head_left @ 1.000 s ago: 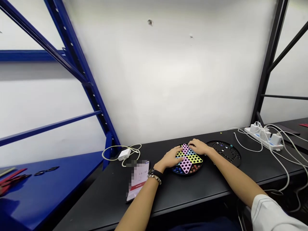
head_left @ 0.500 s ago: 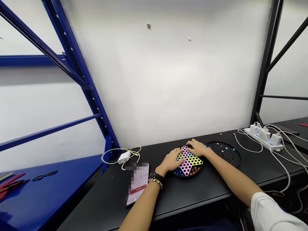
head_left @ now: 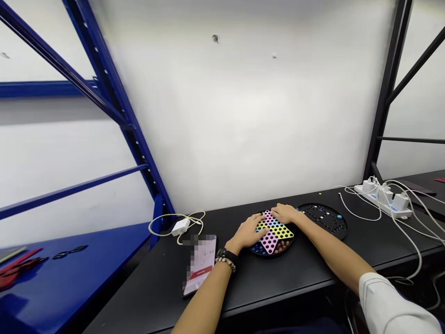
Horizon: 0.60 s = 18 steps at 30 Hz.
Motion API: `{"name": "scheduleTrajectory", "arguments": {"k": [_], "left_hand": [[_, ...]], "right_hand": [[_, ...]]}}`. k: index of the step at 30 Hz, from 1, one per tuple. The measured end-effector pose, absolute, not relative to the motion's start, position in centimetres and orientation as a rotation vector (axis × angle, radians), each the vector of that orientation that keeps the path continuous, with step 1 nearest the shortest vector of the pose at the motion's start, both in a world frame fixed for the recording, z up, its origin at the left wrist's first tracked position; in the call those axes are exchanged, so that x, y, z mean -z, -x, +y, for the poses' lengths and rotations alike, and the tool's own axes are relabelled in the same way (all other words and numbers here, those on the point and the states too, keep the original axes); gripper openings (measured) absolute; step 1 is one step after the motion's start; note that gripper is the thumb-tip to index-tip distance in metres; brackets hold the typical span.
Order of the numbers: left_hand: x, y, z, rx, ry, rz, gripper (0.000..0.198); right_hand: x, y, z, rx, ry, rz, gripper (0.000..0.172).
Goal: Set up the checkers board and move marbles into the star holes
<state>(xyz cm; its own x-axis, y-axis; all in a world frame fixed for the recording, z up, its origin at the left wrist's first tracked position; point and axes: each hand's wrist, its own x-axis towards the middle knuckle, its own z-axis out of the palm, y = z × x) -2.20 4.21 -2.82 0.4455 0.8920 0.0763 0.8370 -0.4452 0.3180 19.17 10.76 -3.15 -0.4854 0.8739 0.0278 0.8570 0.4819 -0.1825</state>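
A Chinese checkers board (head_left: 270, 242) with a pink, yellow and blue star full of holes lies in a round black tray (head_left: 274, 255). Small blue pieces (head_left: 258, 249) and reddish-brown pieces (head_left: 281, 246) fill the corner pockets nearest me. My left hand (head_left: 247, 231) rests on the board's left side, thumb stretched over the star and fingers spread towards the far left. At the far rim is my right hand (head_left: 285, 213), its fingers drawn together over the top of the star; whatever lies between the fingertips is hidden.
A round black lid (head_left: 327, 219) with a few small pieces on it sits right of the board. Left of my left forearm lies a phone (head_left: 201, 264), with a white charger (head_left: 181, 227) and cable behind. A power strip (head_left: 382, 199) trails cables at right.
My right hand's fingers have drawn closer together at the board's far edge. My left hand stays in place on the board. The view has shifted very slightly.
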Motion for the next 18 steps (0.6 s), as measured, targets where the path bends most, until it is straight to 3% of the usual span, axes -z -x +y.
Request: {"name": "scheduleTrajectory", "arguments": {"k": [18], "left_hand": [[3.07, 2.02, 4.27, -0.359, -2.495, 1.458, 0.056]], "right_hand": [[3.09, -19.12, 10.7, -0.218, 1.687, -2.435, 0.047]]}}
